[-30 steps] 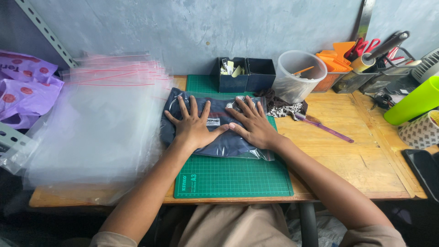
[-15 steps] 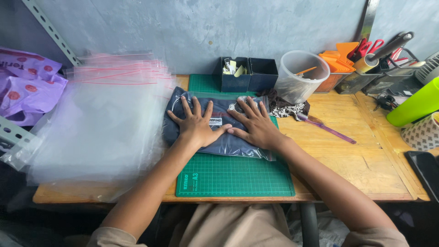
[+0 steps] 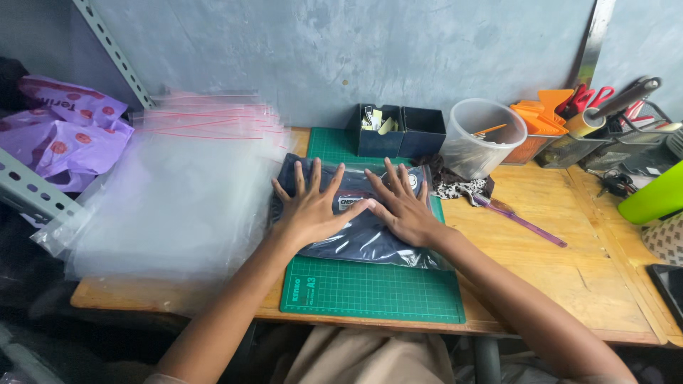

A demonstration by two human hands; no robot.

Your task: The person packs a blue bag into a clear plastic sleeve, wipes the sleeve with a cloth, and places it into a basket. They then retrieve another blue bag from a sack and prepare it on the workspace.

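A folded dark navy garment sealed in a clear plastic bag (image 3: 370, 242) lies on a green cutting mat (image 3: 370, 288) on the wooden table. My left hand (image 3: 313, 206) presses flat on the bag's left half, fingers spread. My right hand (image 3: 402, 203) lies flat on its right half, fingers spread too. The thumbs nearly meet over a small white label on the garment. Neither hand grips anything.
A thick stack of clear zip bags (image 3: 178, 192) covers the table's left side, purple mailer bags (image 3: 67, 131) beyond it. Two dark small boxes (image 3: 398, 131), a clear tub (image 3: 480, 139), a purple comb (image 3: 523, 222), tool holders (image 3: 583, 131) and a green cup (image 3: 651, 195) stand behind and right.
The view has shifted, so everything sits lower and further right in the frame. Both hands stay pressed flat on the bagged garment, with the fingers now reaching slightly nearer its top edge.
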